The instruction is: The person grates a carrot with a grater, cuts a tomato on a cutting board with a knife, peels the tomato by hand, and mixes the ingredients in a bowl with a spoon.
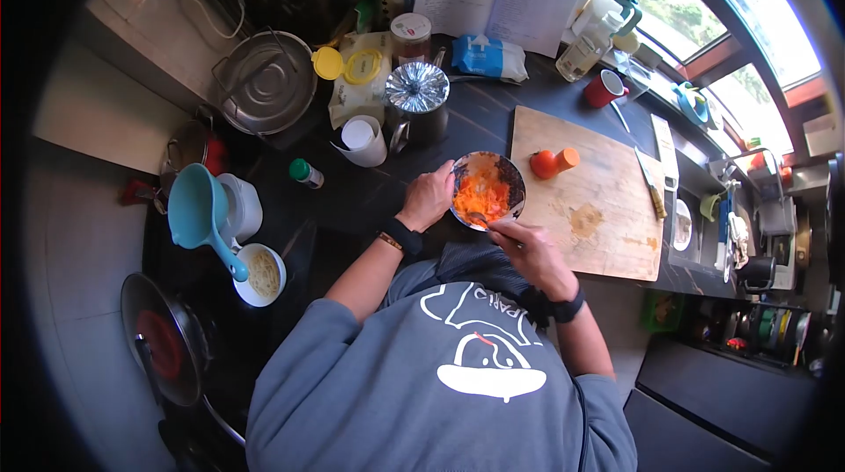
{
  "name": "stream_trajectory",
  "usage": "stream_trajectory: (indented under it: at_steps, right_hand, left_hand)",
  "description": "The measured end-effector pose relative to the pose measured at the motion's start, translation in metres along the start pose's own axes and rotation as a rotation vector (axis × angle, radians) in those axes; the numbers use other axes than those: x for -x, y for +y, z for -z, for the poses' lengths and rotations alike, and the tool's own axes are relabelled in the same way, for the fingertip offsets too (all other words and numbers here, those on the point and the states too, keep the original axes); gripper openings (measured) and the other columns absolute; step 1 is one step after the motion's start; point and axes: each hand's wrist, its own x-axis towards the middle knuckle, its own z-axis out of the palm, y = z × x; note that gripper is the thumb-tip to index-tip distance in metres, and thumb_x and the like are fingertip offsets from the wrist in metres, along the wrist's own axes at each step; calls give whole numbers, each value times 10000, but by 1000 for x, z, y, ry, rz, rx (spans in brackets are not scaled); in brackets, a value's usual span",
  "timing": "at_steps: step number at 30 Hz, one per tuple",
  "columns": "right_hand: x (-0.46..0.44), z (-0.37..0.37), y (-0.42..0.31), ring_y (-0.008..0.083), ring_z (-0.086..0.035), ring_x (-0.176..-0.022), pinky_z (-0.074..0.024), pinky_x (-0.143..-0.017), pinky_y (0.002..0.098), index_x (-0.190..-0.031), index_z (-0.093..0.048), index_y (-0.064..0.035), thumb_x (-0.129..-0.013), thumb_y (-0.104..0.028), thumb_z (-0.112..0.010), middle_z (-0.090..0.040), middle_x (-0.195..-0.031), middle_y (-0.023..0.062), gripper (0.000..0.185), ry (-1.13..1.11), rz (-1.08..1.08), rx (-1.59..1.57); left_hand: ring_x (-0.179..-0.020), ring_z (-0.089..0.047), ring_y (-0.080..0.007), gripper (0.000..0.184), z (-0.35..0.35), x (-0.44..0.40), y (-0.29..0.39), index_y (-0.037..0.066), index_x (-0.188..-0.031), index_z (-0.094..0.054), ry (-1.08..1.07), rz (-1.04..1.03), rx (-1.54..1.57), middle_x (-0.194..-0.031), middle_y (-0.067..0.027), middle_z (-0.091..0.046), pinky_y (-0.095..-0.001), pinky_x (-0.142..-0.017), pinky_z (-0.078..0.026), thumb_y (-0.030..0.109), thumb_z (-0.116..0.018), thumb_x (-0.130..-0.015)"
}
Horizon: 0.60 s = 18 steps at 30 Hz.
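Note:
My left hand [429, 197] grips the rim of a patterned bowl [511, 176] from its left side. Shredded carrot [478, 194] lies inside the bowl. In my right hand [535, 256] is a spoon [478, 218], its head down in the carrot at the bowl's near edge; its handle is mostly hidden by my fingers. Just right of the bowl, a tomato [543, 164] and a carrot stub [568, 158] sit on a wooden cutting board [607, 226].
A knife [650, 180] lies along the board's right edge. Behind the bowl stand a foil-covered pot [417, 87] and a paper roll [362, 139]. Leftward are a green-capped shaker [305, 173], a blue ladle [197, 208] and a white bowl [280, 268]. A red mug [604, 88] stands beyond the board.

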Motion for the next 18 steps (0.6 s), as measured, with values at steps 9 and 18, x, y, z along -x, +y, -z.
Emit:
stream_trajectory:
  at_steps: [9,18]
  right_hand:
    - [-8,6,34,326,-675,-729,-522,-628,366,-966,-661,-2,-900,-81,-591,-673,-827,199,124,290,-205,72]
    - [-21,-17,23,135,-644,-583,-493,-519,266,-988,-662,5,-934,-132,-586,-679,-729,107,166,263,-346,-309]
  left_hand:
    - [-703,-638,-410,289,3,-1,2,47,-1154,-575,13,-49,-30,-734,-238,-641,-509,-624,-513,199,-504,-919]
    - [-703,-642,-405,288,3,4,2,47,-1150,-582,24,7,-35,-730,-238,-640,-501,-627,-519,202,-514,-917]
